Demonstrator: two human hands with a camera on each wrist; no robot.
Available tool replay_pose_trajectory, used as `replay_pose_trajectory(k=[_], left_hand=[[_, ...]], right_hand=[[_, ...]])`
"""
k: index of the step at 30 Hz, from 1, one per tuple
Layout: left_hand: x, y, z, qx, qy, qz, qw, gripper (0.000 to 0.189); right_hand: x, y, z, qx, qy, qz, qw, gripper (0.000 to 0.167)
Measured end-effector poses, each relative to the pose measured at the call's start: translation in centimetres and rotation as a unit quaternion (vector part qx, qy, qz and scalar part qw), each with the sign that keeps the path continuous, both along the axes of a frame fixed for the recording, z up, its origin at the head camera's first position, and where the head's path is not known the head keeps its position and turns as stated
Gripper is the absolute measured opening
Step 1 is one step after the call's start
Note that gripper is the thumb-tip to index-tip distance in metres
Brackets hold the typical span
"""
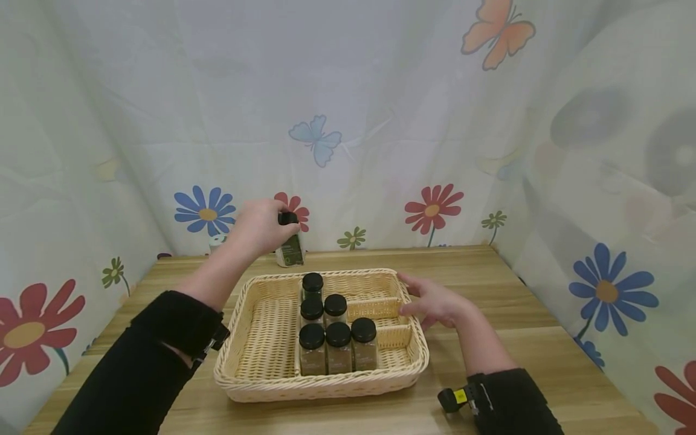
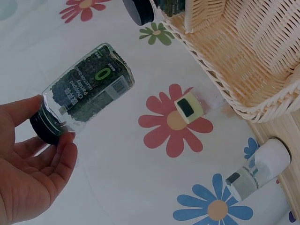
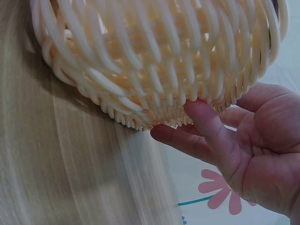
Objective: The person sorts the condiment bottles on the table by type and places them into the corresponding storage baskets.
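My left hand (image 1: 260, 226) pinches the black lid of a glass spice jar (image 2: 91, 82) between thumb and fingers. Dark green flakes fill this jar, and its label reads chopped parsley. In the head view it stands upright beyond the far rim of a wicker basket (image 1: 261, 379). Several black-lidded spice jars (image 1: 338, 347) sit inside that basket, grouped in and beside its small compartments. At the basket's right side, my right hand (image 1: 435, 302) holds the rim; in the right wrist view its fingertips (image 3: 199, 110) touch the weave.
Dividers (image 1: 372, 308) split the basket's right half; its long left compartment (image 1: 266, 332) shows bare weave. Behind the basket, the left wrist view shows a white-filled bottle (image 2: 262, 166) and a pale-lidded container (image 2: 190, 107). A flowered curtain (image 1: 375, 181) borders the wooden table (image 1: 489, 356).
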State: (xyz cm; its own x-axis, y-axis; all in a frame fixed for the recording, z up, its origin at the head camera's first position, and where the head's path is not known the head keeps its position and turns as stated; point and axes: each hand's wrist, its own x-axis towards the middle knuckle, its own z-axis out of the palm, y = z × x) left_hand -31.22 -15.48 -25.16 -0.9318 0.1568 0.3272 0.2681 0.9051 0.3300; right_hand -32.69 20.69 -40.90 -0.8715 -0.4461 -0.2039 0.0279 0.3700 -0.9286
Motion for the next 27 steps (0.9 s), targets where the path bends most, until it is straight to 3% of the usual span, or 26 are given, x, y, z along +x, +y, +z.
replay_pose_trajectory(k=[17, 27], left_hand=[[-0.3, 3.2, -0.5, 0.004, -0.04, -0.002, 0.9992, 0.045], [-0.6, 5.0, -0.9, 0.007, -0.043, -0.013, 0.999, 0.044]], right_hand=[[0.0, 0.1, 0.1, 0.001, 0.003, 0.006, 1.0, 0.092], [0.1, 0.0, 0.1, 0.001, 0.003, 0.006, 1.0, 0.092]])
